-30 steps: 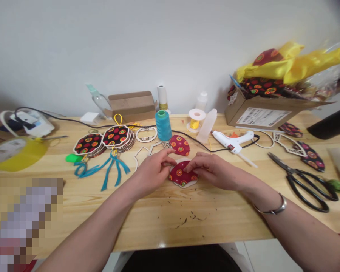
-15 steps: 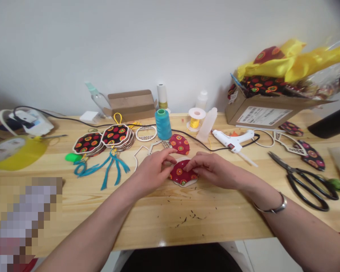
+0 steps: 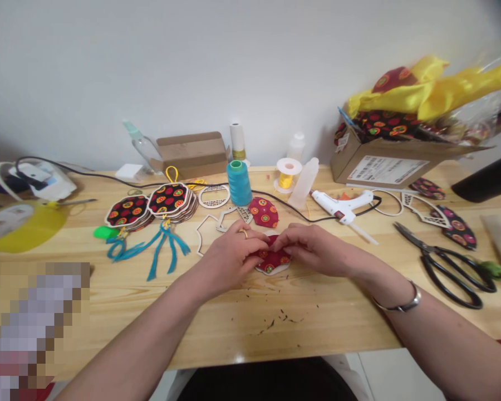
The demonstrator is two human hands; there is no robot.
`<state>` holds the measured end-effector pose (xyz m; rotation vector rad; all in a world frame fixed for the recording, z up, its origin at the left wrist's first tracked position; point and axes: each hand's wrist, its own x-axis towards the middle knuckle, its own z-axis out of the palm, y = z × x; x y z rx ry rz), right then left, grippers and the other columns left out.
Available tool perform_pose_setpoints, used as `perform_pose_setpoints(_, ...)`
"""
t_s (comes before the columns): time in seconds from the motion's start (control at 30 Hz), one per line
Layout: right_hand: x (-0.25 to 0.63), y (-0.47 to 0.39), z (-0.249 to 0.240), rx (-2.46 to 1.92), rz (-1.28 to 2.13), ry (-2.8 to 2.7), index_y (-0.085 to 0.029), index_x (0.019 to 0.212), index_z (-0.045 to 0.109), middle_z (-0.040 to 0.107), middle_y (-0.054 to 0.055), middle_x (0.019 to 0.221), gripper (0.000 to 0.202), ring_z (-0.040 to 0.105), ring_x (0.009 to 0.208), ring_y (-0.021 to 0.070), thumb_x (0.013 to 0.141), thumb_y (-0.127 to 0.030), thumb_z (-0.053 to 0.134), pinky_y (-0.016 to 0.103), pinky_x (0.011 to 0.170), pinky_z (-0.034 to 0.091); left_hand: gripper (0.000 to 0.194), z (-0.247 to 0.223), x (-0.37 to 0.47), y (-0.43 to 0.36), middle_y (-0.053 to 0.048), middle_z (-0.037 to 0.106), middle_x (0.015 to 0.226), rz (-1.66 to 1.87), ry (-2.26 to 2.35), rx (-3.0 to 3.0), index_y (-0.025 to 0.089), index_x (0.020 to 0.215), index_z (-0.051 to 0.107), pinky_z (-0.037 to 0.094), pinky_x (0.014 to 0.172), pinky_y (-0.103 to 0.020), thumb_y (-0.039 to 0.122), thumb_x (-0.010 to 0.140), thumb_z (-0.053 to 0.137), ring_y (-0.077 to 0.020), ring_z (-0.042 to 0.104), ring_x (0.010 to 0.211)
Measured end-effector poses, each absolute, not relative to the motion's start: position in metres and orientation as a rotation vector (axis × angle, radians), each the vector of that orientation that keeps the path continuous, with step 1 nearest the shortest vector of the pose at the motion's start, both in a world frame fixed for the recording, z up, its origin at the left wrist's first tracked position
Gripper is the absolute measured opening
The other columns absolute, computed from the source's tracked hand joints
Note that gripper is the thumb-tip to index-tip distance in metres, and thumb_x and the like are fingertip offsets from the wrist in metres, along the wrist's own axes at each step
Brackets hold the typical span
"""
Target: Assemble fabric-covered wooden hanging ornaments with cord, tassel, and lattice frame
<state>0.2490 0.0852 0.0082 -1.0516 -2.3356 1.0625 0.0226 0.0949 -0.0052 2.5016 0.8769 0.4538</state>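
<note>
A dark red fabric piece with flower motifs (image 3: pixel 274 259) lies on a pale scalloped backing (image 3: pixel 278 270) on the table before me. My left hand (image 3: pixel 237 250), with a ring on one finger, covers its left side, the fingers curled and pressing on the fabric. From the right, my right hand (image 3: pixel 309 248) pinches the fabric's upper edge, thumb and fingertips close together. The fingers hide much of the fabric. Just behind my hands lies another red fabric piece (image 3: pixel 264 211), next to pale openwork wooden frames (image 3: pixel 229 219).
Tasselled black-patterned ornaments (image 3: pixel 169 199) stack on the left. Behind stand a blue thread cone (image 3: pixel 239 184) and a yellow spool (image 3: pixel 288 172). A glue gun (image 3: pixel 343 206), black-handled scissors (image 3: pixel 446 267) and a carton of fabrics (image 3: pixel 376 159) are on the right. Dark scraps (image 3: pixel 271 324) dot the front.
My left hand has shifted right and farther over the red fabric, covering more of it. My right hand stays nearly in place on the fabric's upper right.
</note>
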Motion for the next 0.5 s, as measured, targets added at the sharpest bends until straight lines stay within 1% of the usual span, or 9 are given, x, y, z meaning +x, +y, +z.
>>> perform_pose_setpoints(0.13,0.255,0.087,0.014,-1.102,1.076,-2.200,-0.018,0.095,0.068,0.070,0.003,0.092,0.026,0.064,0.085,0.0140,0.083,-0.007,0.048,0.028,0.078,0.049,0.019,-0.006,0.022,0.095,0.001,0.070,0.110,0.443,0.885,2.496,0.022,0.097,0.068,0.042,0.088,-0.035,0.014,0.086,0.054,-0.0200,0.047,0.097)
perform_pose_setpoints(0.27,0.262,0.090,0.019,-1.212,1.026,-2.052,-0.017,0.089,0.067,0.071,0.002,0.086,0.026,0.064,0.081,0.0142,0.080,-0.006,0.047,0.027,0.075,0.050,0.017,-0.010,0.021,0.096,0.001,0.069,0.111,0.476,0.867,2.515,0.023,0.093,0.068,0.041,0.090,-0.038,0.014,0.085,0.056,-0.0204,0.049,0.097)
perform_pose_setpoints(0.37,0.262,0.090,0.019,-1.207,1.114,-2.032,-0.016,0.085,0.066,0.070,0.002,0.082,0.025,0.065,0.078,0.0142,0.077,-0.005,0.045,0.028,0.073,0.051,0.017,-0.010,0.021,0.097,0.000,0.069,0.112,0.479,0.862,2.516,0.023,0.092,0.067,0.039,0.091,-0.039,0.014,0.085,0.055,-0.0202,0.051,0.098)
perform_pose_setpoints(0.5,0.258,0.089,0.016,-1.162,1.215,-1.994,-0.016,0.088,0.066,0.071,0.002,0.081,0.029,0.066,0.077,0.0140,0.076,-0.003,0.043,0.029,0.074,0.053,0.017,-0.009,0.022,0.097,0.000,0.069,0.111,0.467,0.845,2.522,0.024,0.092,0.067,0.038,0.092,-0.040,0.013,0.084,0.055,-0.0191,0.055,0.095)
